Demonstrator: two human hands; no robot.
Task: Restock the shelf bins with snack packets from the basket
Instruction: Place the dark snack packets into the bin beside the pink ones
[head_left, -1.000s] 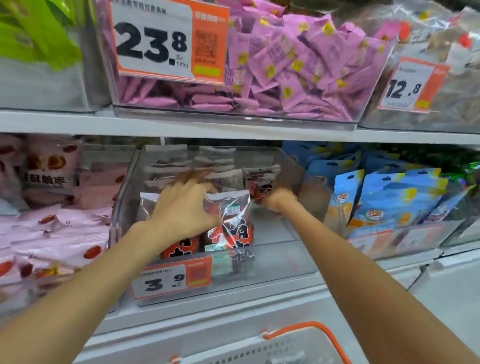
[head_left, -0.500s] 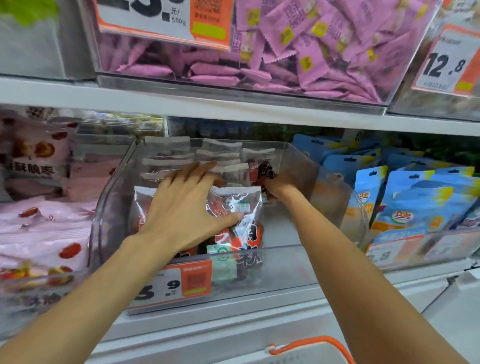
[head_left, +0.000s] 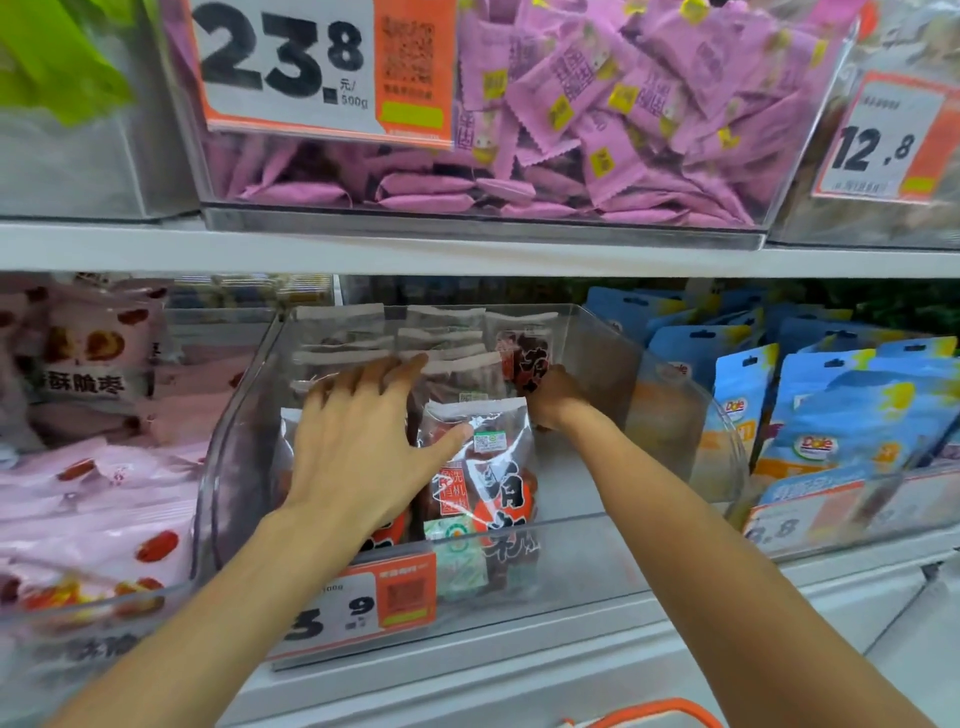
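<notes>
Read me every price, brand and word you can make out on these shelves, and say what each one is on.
"23.8", "元/500g": price tag on the pink sweets bin.
"12.8": right upper tag.
"Dole": blue pouches.
"酥脆枣": pink packets.
".9", first digit unclear: clear bin's tag.
Bottom-right tag and small print: blurred.

Lighting: bright, even, diffuse, seemingly from above; no hard shadows. Soft shade under the left hand (head_left: 358, 447) and beneath the upper shelf edge (head_left: 467, 254) above both hands. Glare: white streaks on the glossy packet (head_left: 483, 467) by the left thumb; faint sheen on the clear bin wall (head_left: 670, 410) right of the right hand (head_left: 553, 397). Focus: sharpest near the hands; pink bags (head_left: 78, 493) far left of the left hand are smeared. Wide-angle bowing at frame edges; shelf lines curve. Mild overall softness.
</notes>
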